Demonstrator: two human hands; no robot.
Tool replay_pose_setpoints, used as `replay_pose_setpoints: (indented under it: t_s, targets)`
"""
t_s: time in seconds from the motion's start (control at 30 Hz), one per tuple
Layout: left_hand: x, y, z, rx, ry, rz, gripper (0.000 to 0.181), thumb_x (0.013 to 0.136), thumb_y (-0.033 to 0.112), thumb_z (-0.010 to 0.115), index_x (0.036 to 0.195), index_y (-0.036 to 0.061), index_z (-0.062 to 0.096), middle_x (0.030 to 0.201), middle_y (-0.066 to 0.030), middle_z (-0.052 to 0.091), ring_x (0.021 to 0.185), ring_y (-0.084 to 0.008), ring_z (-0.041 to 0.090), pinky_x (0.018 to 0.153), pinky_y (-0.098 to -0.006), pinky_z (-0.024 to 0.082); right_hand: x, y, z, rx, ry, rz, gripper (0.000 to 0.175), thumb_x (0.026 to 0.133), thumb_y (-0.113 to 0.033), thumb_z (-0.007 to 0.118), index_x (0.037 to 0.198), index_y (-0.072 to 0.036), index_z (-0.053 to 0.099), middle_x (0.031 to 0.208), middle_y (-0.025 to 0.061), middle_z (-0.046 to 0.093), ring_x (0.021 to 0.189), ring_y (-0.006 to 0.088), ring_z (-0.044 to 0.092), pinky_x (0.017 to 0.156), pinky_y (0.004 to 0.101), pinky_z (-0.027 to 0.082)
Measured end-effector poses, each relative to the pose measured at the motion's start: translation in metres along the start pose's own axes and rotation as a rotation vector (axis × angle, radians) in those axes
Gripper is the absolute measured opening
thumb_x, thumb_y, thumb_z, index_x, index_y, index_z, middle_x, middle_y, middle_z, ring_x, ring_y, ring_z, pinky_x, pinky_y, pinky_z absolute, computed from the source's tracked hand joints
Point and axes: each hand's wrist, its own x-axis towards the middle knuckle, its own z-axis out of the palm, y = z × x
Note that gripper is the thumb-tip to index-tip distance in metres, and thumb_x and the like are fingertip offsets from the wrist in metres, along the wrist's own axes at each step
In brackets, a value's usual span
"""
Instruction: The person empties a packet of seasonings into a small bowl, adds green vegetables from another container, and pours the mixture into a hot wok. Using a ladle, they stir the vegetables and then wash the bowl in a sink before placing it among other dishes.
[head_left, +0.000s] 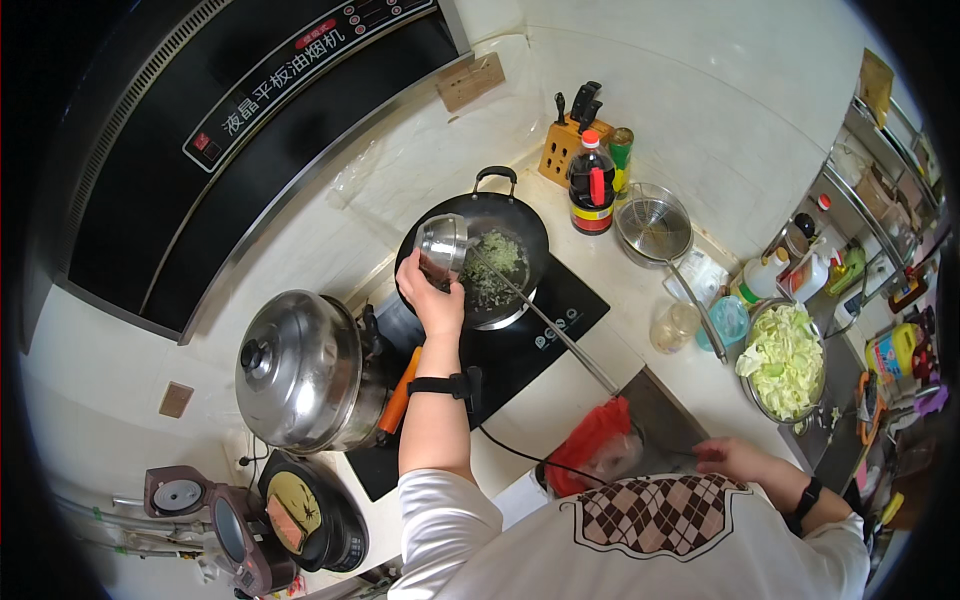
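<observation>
My left hand (433, 296) grips a small stainless steel bowl (442, 238), tilted over the left side of a black wok (531, 225). Chopped pale green vegetable (496, 259) lies in the wok, and some is spread out on its base. A long metal utensil (566, 341) rests with its head in the wok and its handle reaching over the cooktop's edge towards me. My right hand (724, 457) is near my body at the counter's front, above a grey surface; its fingers are partly curled, and whether it holds anything is unclear.
A large lidded steel pot (300, 371) stands left of the wok on the black cooktop (581, 300). Behind, right, are a knife block (556, 154), a sauce bottle (591, 187) and a strainer (652, 225). A bowl (756, 394) of cut cabbage (781, 360) sits right. A red plastic bag (589, 442) is near me.
</observation>
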Motion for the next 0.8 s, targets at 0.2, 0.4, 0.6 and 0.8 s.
replay_pose_setpoints:
  t_s: [0.2,0.4,0.6,0.8]
  targets:
    - [-0.002,0.025,-0.007,0.046,0.009,0.037,0.067,0.059,-0.004,0.066,0.119,0.0035,0.037,0.116,-0.0157,0.039,0.108,-0.0318,0.039,0.092,-0.0396,0.033,-0.015,0.001,-0.003,-0.027,0.018,-0.017,0.047,0.075,-0.029,0.067,0.112,-0.004,0.054,0.096,0.012,0.062,0.085,0.0207,0.059,0.075,0.0312,0.047]
    - [-0.012,0.054,-0.002,-1.173,0.189,-1.068,0.024,0.074,0.001,0.056,0.095,0.0029,0.045,0.097,-0.0082,0.049,0.085,-0.0208,0.051,0.076,-0.034,0.049,-0.042,0.051,-0.003,0.043,0.07,-0.075,0.048,0.074,-0.029,0.067,0.113,-0.004,0.054,0.095,0.0118,0.062,0.086,0.0209,0.059,0.075,0.0311,0.046]
    - [-0.061,0.232,0.029,-1.555,-0.442,-0.962,0.042,0.075,-0.003,0.045,0.117,0.0019,0.041,0.113,-0.0145,0.048,0.098,-0.0284,0.053,0.084,-0.0415,0.049,-0.098,0.104,-0.007,0.084,0.178,-0.085,0.047,0.075,-0.032,0.066,0.112,-0.004,0.055,0.09,0.0097,0.062,0.083,0.0209,0.058,0.073,0.0305,0.046]
    - [-0.148,0.406,0.079,-1.453,-1.02,-0.781,0.06,0.073,-0.002,0.047,0.129,0.0101,0.03,0.125,-0.0118,0.039,0.111,-0.0309,0.047,0.085,-0.04,0.05,-0.177,0.186,-0.007,0.191,0.36,-0.016,0.046,0.077,-0.035,0.061,0.111,-0.005,0.056,0.097,0.0095,0.062,0.083,0.0224,0.06,0.073,0.032,0.046]
